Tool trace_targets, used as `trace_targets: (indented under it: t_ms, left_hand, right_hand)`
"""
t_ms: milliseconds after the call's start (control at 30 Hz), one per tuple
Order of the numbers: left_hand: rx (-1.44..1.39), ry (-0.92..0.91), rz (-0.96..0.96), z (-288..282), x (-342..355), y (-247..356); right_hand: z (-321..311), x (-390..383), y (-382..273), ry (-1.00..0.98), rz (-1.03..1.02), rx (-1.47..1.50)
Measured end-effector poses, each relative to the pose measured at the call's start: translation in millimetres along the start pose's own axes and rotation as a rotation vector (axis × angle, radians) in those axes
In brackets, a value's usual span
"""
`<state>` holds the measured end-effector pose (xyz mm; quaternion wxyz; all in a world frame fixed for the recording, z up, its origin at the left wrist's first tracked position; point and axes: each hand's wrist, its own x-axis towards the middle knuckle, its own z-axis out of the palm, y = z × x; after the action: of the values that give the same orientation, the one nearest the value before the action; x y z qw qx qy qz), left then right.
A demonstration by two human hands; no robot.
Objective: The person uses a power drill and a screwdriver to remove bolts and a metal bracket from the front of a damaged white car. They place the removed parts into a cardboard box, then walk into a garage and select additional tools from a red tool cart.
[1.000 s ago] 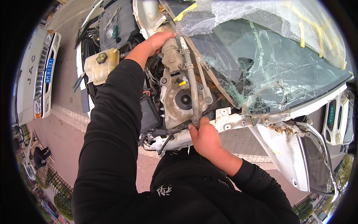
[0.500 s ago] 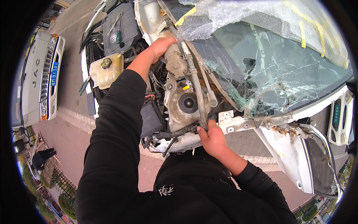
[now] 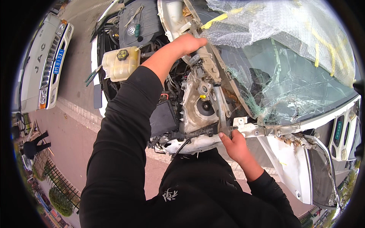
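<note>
The grey wiper linkage (image 3: 221, 104) was clasped at its far end by the left hand (image 3: 189, 44), its near end by the right hand (image 3: 235, 146), over the strut tower (image 3: 193, 118) beside the cracked windshield (image 3: 296, 76).

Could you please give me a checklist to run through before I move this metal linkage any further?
1. Left hand on the upper part of the metal linkage: ok.
2. Right hand at its lower end, thumb against it: ok.
3. Linkage free of everything underneath: cannot tell, much of its underside is hidden.
4. Engine cover free of loose tools: not ok, a green-handled tool lies on it.
5. Windshield sound beside the linkage: not ok, it is badly cracked.
6. Cap seated on the yellowish reservoir: appears ok.
</note>
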<state>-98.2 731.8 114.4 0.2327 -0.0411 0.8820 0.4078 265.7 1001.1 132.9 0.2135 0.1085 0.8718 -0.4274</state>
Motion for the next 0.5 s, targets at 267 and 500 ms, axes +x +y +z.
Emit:
trace_targets:
  t_ms: [267, 500]
  left_hand:
    - [-0.024, 0.072, 0.011, -19.3, -75.1, -15.3]
    - [-0.454, 0.147, 0.051, -44.6, -169.0, -56.3]
  right_hand:
    - [13.1, -47.9, -1.0, -0.053, 0.021, -0.153]
    - [22.2, -85.6, -16.7, -0.218, -0.159, -0.169]
